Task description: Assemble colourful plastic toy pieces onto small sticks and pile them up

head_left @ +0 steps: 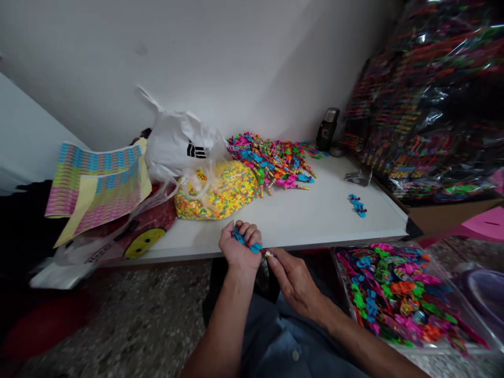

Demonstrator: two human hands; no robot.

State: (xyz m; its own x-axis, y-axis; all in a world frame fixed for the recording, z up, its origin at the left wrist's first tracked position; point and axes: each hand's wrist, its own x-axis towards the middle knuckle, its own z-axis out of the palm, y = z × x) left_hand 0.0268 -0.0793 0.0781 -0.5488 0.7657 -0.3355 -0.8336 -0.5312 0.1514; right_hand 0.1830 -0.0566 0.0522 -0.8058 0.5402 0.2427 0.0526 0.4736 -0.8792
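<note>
In my left hand (243, 245) lies a small blue plastic toy (246, 241) with red bits, the fingers curled round it. My right hand (293, 275) is closed, thumb and fingers pinching the narrow shiny end (267, 253) that sticks out from the toy. Both hands are close together at the table's front edge. Another blue toy piece (357, 206) with red bits rests on the white table (315, 218) to the right. Farther back is a heap of similar colourful toys (271, 157).
Beyond my hands sits a clear bag of yellow beads (220, 191), beside a white plastic bag (181, 139). Sticker sheets (110, 184) lie at left. A dark flask (327, 128) and a metal clip (357, 177) stand right. A toy-filled box (405, 299) is below the table edge.
</note>
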